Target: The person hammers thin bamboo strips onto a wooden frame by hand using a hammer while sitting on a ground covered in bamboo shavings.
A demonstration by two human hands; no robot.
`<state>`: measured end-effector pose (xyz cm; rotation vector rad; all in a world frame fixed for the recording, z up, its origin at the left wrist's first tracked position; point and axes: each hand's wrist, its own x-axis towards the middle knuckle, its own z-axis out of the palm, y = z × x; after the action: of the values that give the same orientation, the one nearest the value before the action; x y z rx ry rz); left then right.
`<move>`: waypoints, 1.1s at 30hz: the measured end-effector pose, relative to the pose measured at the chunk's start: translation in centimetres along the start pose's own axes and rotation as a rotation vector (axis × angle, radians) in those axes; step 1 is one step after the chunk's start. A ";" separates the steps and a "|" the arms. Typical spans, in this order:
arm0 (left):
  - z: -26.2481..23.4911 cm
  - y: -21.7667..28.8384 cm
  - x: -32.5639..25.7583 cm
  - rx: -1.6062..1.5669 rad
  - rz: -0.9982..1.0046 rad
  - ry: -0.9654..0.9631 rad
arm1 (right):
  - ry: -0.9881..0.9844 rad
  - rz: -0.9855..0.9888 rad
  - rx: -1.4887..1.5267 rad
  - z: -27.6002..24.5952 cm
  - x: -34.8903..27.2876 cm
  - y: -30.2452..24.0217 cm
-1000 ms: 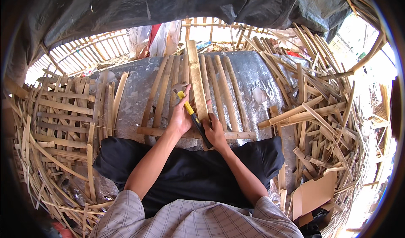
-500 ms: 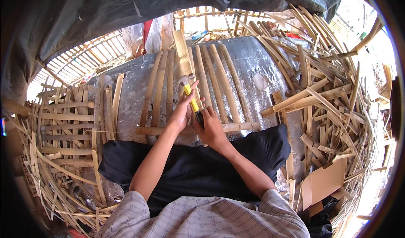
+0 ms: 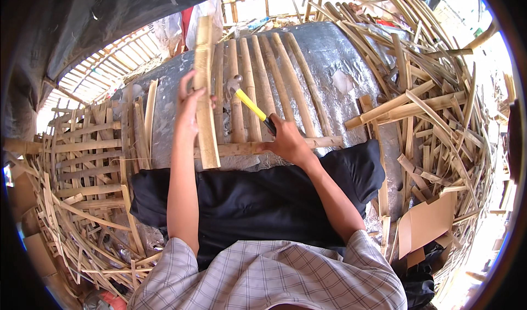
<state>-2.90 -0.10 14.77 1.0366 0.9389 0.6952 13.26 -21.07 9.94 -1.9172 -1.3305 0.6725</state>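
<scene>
The slat point(image 3: 205, 115) was in the left hand point(image 3: 188, 107), fingers wrapped about it from its left side, near mid-length. Its long axis ran almost straight away from the lap point(image 3: 258, 200), leaning slightly left at the top: in this view the low end came down by the near edge of the sheet point(image 3: 343, 52) and the high end passed the far edge. It stood left of the row of strips point(image 3: 248, 74), nearly in line with them, across the left part of the crosspiece point(image 3: 318, 142); whether it touched that piece could not be told.

The right hand point(image 3: 290, 140) was closed around the dark handle of the hammer point(image 3: 251, 102), over the near edge. The hammer slanted toward the sheet's far left corner, its head just right of the slat and apart from it. The left hand was the nearer to the slat, the right well clear.
</scene>
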 end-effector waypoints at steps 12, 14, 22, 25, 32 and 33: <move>-11.8 4.7 1.0 -0.070 0.396 0.259 | -0.074 -0.408 -0.555 3.2 -1.2 -2.2; -11.4 5.0 0.4 -0.136 0.395 0.288 | -0.115 -0.411 -0.602 3.3 -1.6 -2.3; -13.0 5.6 0.0 -0.251 0.386 0.278 | -0.042 -0.439 -0.844 4.9 -2.2 -2.8; -13.7 6.0 -0.2 -0.281 0.395 0.264 | -0.063 -0.424 -0.775 4.9 -2.0 -2.3; -15.9 5.9 -0.1 -0.258 0.442 0.280 | 0.107 -0.558 -0.704 1.8 -1.2 -4.6; -15.8 5.9 -0.3 -0.275 0.447 0.289 | 0.136 -0.580 -0.658 0.8 -0.8 -5.7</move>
<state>-17.44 8.13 17.10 0.9192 0.8301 1.3364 9.11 -20.34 13.90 -1.8371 -2.0586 -0.2126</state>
